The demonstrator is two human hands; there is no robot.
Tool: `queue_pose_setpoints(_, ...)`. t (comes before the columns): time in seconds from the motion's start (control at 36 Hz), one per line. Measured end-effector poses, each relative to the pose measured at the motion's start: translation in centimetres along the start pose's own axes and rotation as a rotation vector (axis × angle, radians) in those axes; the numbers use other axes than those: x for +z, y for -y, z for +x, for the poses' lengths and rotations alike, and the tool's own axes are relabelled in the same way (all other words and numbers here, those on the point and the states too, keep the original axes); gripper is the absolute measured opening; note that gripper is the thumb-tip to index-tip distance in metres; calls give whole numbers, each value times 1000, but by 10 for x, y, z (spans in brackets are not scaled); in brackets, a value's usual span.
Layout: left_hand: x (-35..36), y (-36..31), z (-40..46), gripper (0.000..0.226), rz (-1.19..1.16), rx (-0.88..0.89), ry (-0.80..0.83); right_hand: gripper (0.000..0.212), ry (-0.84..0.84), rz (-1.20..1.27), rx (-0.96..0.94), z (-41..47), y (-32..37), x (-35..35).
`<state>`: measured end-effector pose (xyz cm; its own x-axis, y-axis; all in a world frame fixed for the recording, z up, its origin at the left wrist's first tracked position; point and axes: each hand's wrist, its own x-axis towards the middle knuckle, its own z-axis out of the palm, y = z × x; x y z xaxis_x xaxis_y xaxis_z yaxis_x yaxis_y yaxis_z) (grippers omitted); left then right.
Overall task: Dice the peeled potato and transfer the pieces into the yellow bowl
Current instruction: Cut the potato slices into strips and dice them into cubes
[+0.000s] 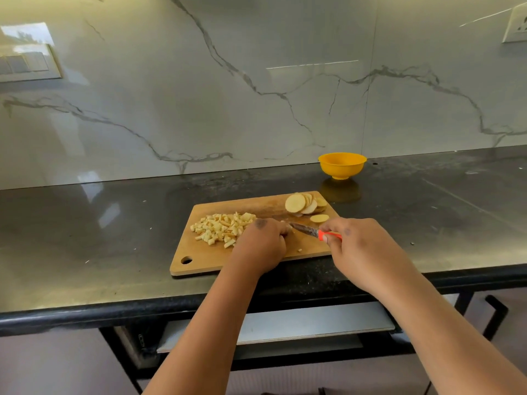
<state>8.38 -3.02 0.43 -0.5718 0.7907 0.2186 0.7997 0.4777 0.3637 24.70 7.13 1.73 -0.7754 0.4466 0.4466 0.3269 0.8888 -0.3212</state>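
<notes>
A wooden cutting board [251, 259] lies on the dark counter. A heap of diced potato pieces [221, 228] covers its left half. Round potato slices [302, 203] are stacked at its far right corner, with one slice [319, 218] lying apart. My left hand [263, 242] is curled on the board's middle, fingers pressed down over potato that is hidden beneath them. My right hand [359, 246] grips the orange handle of a knife [306, 230] whose blade points left toward the left fingers. The yellow bowl [342, 165] stands empty behind the board near the wall.
A marble backsplash rises behind the counter [85, 223]. A wall socket [516, 24] sits at the upper right. The counter's front edge runs under my forearms, with a pulled-out drawer [313, 323] below it. One stray potato bit [299, 250] lies on the board.
</notes>
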Motion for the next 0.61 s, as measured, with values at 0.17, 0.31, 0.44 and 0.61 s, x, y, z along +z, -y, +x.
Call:
queue_pose_setpoints(0.17, -3, -2, 0, 43, 3, -8, 45, 20, -29, -59, 9, -3, 11, 6)
queue_pose_setpoints(0.31, -5, -3, 0, 44, 25, -9, 74, 15, 34, -108, 33, -2, 20, 5)
queue_pose_setpoints(0.44, -1, 0, -2, 42, -4, -22, 27, 10, 139, -157, 65, -11, 15, -30)
queue_pose_setpoints(0.61, -1, -3, -12, 42, -88, -12, -123, 6, -30, -117, -6, -8, 10, -29)
